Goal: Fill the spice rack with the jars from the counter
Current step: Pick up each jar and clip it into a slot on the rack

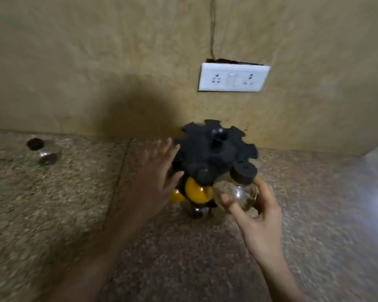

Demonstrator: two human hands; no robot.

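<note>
Showing no readable text, label, brand or number on jar [236,192], rack [205,153] or socket plate [207,80]; blurring too heavily for any fine print.

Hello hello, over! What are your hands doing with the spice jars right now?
Left hand open at the rack. Right hand grips clear jar at rack's front edge. Spare jar sits on counter, far left. Nothing blocking.

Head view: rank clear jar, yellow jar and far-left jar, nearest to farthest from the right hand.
1. Clear jar: held in right hand.
2. Yellow jar: in rack, just left.
3. Far-left jar: on counter near wall.
</note>
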